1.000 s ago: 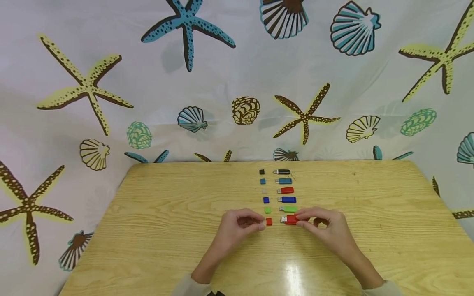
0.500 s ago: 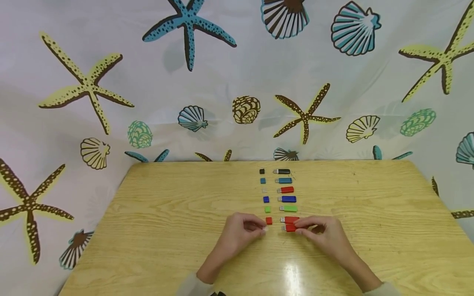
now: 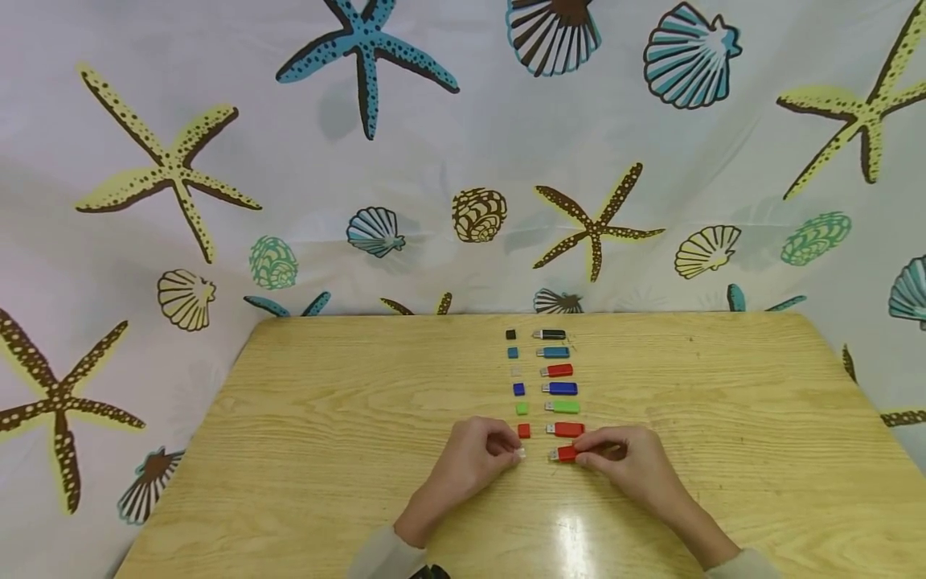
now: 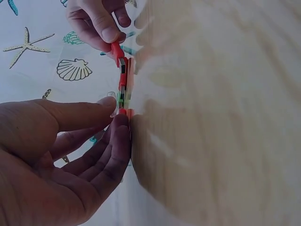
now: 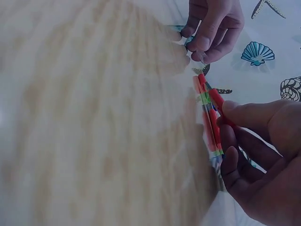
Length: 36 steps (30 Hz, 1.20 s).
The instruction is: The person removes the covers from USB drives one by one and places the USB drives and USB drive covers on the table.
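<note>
Between thumb and fingertips my left hand [image 3: 470, 457] pinches a small clear cap [image 4: 113, 104], just nearer than a red cap [image 3: 524, 431]. My right hand [image 3: 631, 458] pinches the back end of a red USB stick [image 3: 565, 454], its metal plug pointing left toward the clear cap. Another red USB stick [image 3: 569, 429] lies right behind the held one. In the right wrist view, the held red stick [image 5: 216, 99] shows at the thumb tip, in front of the row. A gap separates cap and stick.
Farther back runs a column of USB sticks: green [image 3: 564, 407], dark blue [image 3: 563, 388], red [image 3: 559, 371], light blue [image 3: 555, 352], black [image 3: 553, 334]. Left of it, a column of caps includes a green cap [image 3: 522, 408] and a black cap [image 3: 510, 334]. A patterned cloth [image 3: 434, 161] hangs behind the table.
My right hand has drawn the held red stick toward me, exposing the other red stick behind it. My left hand has come slightly nearer and right with the clear cap.
</note>
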Each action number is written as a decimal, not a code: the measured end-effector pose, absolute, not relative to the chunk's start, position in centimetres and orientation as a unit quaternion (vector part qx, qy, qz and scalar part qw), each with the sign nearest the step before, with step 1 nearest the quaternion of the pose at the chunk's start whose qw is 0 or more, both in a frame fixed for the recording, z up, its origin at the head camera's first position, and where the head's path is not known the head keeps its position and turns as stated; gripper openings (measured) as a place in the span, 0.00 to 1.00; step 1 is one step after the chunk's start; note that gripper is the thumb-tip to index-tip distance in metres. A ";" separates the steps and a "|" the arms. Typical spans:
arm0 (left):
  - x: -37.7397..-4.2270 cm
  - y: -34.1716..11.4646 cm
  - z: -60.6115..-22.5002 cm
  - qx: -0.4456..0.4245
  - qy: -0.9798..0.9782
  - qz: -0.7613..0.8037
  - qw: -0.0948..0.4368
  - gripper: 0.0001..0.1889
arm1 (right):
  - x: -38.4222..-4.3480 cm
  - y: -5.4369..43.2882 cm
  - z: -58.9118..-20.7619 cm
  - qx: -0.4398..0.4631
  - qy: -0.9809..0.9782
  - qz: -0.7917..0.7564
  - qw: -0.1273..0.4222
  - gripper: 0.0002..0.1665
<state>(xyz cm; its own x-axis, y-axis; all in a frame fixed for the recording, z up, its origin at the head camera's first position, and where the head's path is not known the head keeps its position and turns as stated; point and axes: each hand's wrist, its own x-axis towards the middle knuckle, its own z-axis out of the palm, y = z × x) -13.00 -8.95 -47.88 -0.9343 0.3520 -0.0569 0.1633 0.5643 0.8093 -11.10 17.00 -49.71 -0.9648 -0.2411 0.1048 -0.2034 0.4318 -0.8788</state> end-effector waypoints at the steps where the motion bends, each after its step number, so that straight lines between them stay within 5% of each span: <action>1: -13.0 -8.9 -47.9 0.149 0.880 0.438 0.106 0.03 | -11.1 17.0 -49.8 -0.131 0.848 -0.513 0.019 0.05; 36: -13.6 -9.8 -47.7 0.173 0.878 0.436 0.098 0.05 | -10.5 17.6 -48.9 -0.120 0.878 -0.464 -0.006 0.08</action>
